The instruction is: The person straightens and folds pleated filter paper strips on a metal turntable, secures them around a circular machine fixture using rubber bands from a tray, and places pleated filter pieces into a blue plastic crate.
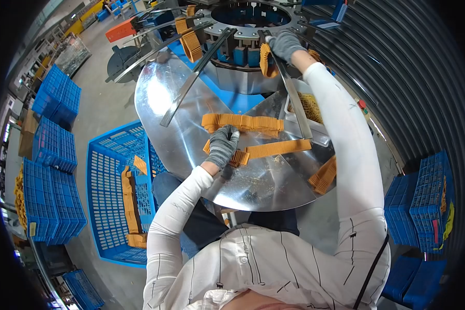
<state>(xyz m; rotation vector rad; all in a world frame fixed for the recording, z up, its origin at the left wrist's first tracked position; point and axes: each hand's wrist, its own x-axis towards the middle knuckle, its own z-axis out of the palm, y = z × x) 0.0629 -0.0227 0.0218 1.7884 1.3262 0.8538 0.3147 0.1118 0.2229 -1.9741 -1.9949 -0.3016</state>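
My left hand (223,146), in a grey striped glove, is curled over orange ribbed strips on the round metal table. Its fingertips meet the edge of a stack of orange ribbed strips (253,123), and a single strip (281,148) stretches right from beneath it. My right hand (286,45), gloved the same way, reaches to the inner end of a metal rail (293,98) on the ring-shaped machine (250,31). Its fingers are bent there; what they grip is hidden. An orange ribbed loop (266,61) hangs from that rail, just left of the hand.
Another metal rail (191,93) juts over the shiny table (178,134). More orange loops (191,45) hang at the upper left. A white bin (294,124) with yellowish pieces sits under the right rail. A blue crate (101,206) holding orange strips stands at the left.
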